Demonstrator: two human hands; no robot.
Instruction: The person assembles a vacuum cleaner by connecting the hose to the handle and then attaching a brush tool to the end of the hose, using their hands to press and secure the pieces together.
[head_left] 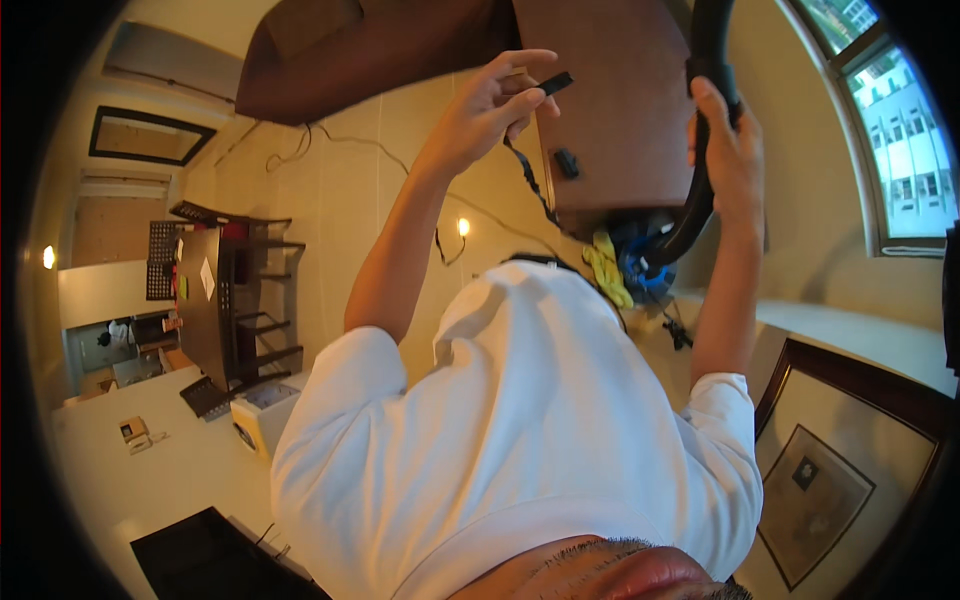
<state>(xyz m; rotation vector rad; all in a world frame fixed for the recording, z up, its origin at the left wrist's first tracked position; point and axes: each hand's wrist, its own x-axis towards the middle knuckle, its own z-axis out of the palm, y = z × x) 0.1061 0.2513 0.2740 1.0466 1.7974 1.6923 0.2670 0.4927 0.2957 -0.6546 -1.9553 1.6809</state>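
My left hand (500, 108) is closed in a pinch on a small black strap end (556, 84), with some fingers stretched out. Below that hand hangs a twisted black strap (533, 182); my fingers hide whether the two pieces join. My right hand (730, 150) wraps round a thick black hose (707, 130), thumb along its side. This hose curves down to a blue and black machine (652, 272), which looks like a vacuum cleaner. A yellow cloth (606, 272) lies against the machine. Between my hands, a small black piece (567, 163) rests on a brown padded seat (620, 100).
A brown sofa (370, 60) stands ahead, with a thin cable (375, 147) running across the floor. On the left are a dark table (203, 300) and chairs (262, 330). A window (905, 150) and a framed picture (815, 500) are to the right.
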